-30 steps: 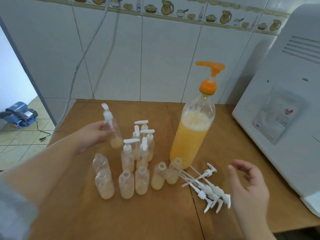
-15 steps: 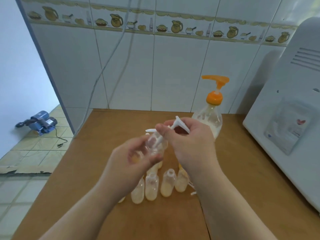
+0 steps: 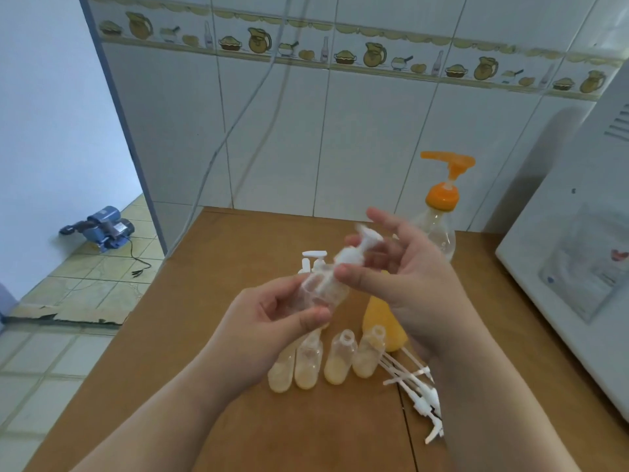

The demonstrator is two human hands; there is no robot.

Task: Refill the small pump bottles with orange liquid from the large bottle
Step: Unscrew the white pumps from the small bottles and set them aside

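Since the earlier frame, right hand (image 3: 405,277) had turned the pump cap (image 3: 354,253); left hand (image 3: 272,318) gripped the small bottle (image 3: 323,294); four uncapped bottles (image 3: 340,362) remained underfilled.

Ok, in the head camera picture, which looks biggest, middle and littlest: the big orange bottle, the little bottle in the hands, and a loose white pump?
1. Large bottle, biggest though partly hidden behind the right hand.
2. Held small bottle, gripped by the left hand; it is nearer the camera, so it looks bigger than it is.
3. Loose pump: close to the small bottle, so unsure.
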